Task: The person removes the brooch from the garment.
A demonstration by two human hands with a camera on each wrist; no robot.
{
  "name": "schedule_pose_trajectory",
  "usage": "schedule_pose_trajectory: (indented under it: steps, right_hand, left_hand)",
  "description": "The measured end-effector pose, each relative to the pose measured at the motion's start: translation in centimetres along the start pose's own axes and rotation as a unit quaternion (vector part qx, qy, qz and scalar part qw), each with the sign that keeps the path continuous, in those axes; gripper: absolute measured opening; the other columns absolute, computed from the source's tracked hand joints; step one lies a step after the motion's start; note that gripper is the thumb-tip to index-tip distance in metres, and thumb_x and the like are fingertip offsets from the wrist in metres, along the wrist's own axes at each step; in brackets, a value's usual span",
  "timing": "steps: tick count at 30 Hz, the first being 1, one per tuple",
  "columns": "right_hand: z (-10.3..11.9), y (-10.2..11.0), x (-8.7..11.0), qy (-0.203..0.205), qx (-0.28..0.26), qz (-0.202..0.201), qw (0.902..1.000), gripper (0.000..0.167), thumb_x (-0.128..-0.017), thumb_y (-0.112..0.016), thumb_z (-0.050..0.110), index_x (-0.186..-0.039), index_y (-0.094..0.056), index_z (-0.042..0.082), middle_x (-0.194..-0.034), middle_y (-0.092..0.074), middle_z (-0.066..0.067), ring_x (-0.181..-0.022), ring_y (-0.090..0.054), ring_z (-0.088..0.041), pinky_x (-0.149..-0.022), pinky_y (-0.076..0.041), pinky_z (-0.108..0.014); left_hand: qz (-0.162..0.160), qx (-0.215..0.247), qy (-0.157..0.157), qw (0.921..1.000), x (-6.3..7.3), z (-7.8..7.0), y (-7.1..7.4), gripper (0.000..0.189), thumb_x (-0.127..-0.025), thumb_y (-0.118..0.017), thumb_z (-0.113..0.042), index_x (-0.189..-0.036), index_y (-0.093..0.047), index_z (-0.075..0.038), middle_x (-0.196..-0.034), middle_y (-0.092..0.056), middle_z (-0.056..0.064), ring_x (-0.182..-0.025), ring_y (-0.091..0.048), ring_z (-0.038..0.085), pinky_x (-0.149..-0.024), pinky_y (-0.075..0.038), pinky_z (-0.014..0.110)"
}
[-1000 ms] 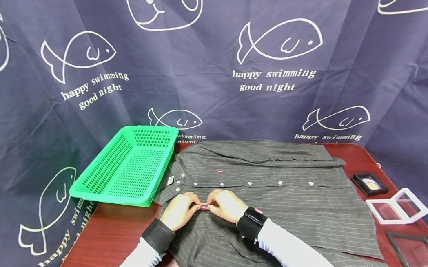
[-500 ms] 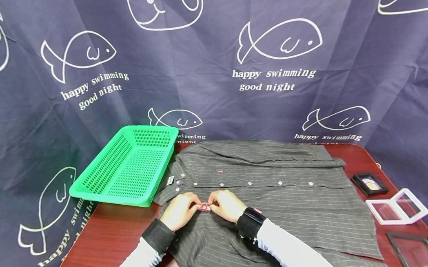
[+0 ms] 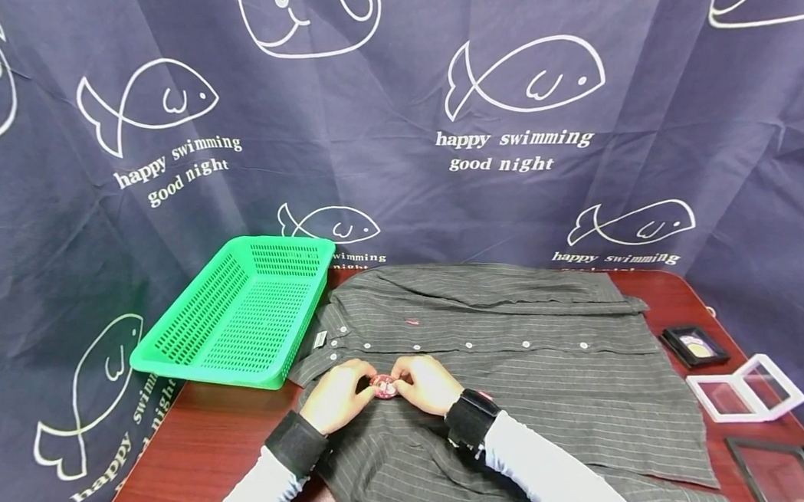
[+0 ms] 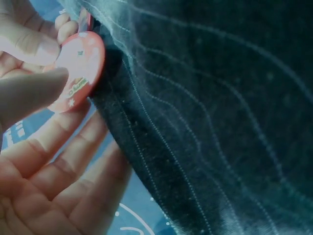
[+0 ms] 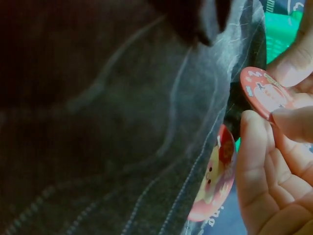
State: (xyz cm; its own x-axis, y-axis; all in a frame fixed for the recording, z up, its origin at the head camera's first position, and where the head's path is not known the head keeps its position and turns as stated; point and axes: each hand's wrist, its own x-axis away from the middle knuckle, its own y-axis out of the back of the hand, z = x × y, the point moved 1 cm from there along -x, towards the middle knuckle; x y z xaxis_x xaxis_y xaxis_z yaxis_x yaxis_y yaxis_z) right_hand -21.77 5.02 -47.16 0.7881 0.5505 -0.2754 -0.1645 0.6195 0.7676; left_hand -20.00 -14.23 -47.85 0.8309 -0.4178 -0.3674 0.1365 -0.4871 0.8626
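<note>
Left hand point(image 3: 334, 396) and right hand point(image 3: 428, 387) pinch opposite edges of a round red badge point(image 3: 384, 387), midway between them and with no long axis, over a dark pinstriped shirt point(image 3: 539, 374) on the surface point(image 3: 225, 424); any fastening cannot be made out. The right-wrist view reveals a second badge point(image 5: 223, 176), yellow-figured, against the cloth, unclear from the head.

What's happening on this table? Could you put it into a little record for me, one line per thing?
Left hand: pinches a red round badge at one edge
Right hand: pinches the opposite edge
Shirt: dark, pinstriped, spread on the reddish table
Second badge: also red, partly hidden by the shirt; fastening not visible
Basket: green, left of the shirt
Right of the shirt: black box, open white frame, open dark frame
</note>
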Motion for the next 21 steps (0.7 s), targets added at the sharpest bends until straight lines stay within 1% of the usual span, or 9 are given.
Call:
schedule_pose_trajectory:
  steps: [3, 5, 8, 11, 13, 21]
  right_hand:
    - [-0.02, 0.09, -0.02, -0.011, -0.023, 0.004, 0.9997, 0.006, -0.080, -0.067, 0.005, -0.077, -0.065, 0.010, -0.070, -0.069, 0.001, -0.062, -0.052, 0.001, -0.058, -0.042, -0.018]
    - [-0.06, 0.10, -0.04, -0.015, -0.034, 0.005, 0.9993, 0.006, -0.080, -0.066, 0.005, -0.077, -0.065, 0.010, -0.069, -0.069, 0.001, -0.061, -0.051, 0.001, -0.057, -0.041, -0.017]
    - [-0.13, 0.06, -0.07, -0.020, -0.040, 0.006, 0.9990, 0.006, -0.080, -0.066, 0.005, -0.077, -0.065, 0.009, -0.069, -0.068, 0.001, -0.060, -0.050, 0.002, -0.057, -0.041, -0.017]
    - [-0.20, -0.04, -0.08, -0.022, -0.038, 0.007, 0.9990, 0.005, -0.080, -0.066, 0.004, -0.078, -0.065, 0.009, -0.069, -0.067, 0.001, -0.060, -0.048, 0.002, -0.057, -0.040, -0.017]
    - [-0.24, -0.10, -0.10, -0.023, -0.039, 0.008, 0.9990, 0.005, -0.079, -0.066, 0.004, -0.077, -0.065, 0.008, -0.068, -0.066, 0.001, -0.060, -0.048, 0.002, -0.056, -0.040, -0.017]
    - [-0.19, -0.24, -0.08, -0.034, -0.047, 0.009, 0.9983, 0.006, -0.079, -0.064, 0.003, -0.076, -0.066, 0.008, -0.062, -0.064, 0.001, -0.055, -0.046, 0.003, -0.053, -0.038, -0.016]
  left_hand:
    - [0.018, -0.005, 0.007, 0.9998, 0.09, 0.13, -0.16, 0.024, -0.081, -0.078, -0.023, -0.100, -0.069, -0.011, -0.099, -0.069, 0.002, -0.092, -0.067, 0.016, -0.081, -0.054, 0.035]
    - [0.041, -0.011, 0.015, 0.9990, 0.18, 0.25, -0.33, 0.031, -0.082, -0.078, -0.026, -0.107, -0.067, -0.011, -0.105, -0.069, 0.003, -0.097, -0.067, 0.017, -0.085, -0.054, 0.036]
    - [0.080, -0.014, 0.027, 0.9964, 0.33, 0.34, -0.55, 0.039, -0.082, -0.077, -0.029, -0.114, -0.066, -0.010, -0.118, -0.067, 0.009, -0.112, -0.064, 0.026, -0.094, -0.052, 0.042]
    - [0.113, -0.005, 0.034, 0.9930, 0.43, 0.28, -0.60, 0.044, -0.082, -0.076, -0.028, -0.118, -0.064, -0.007, -0.128, -0.063, 0.017, -0.123, -0.058, 0.038, -0.101, -0.047, 0.049]
    - [0.127, 0.003, 0.039, 0.9912, 0.44, 0.20, -0.56, 0.046, -0.082, -0.076, -0.028, -0.120, -0.064, -0.005, -0.132, -0.060, 0.021, -0.126, -0.054, 0.043, -0.104, -0.045, 0.052]
    - [0.174, 0.004, 0.054, 0.9833, 0.44, 0.02, -0.31, 0.058, -0.082, -0.075, -0.031, -0.130, -0.059, -0.001, -0.139, -0.054, 0.025, -0.130, -0.049, 0.048, -0.105, -0.042, 0.055]
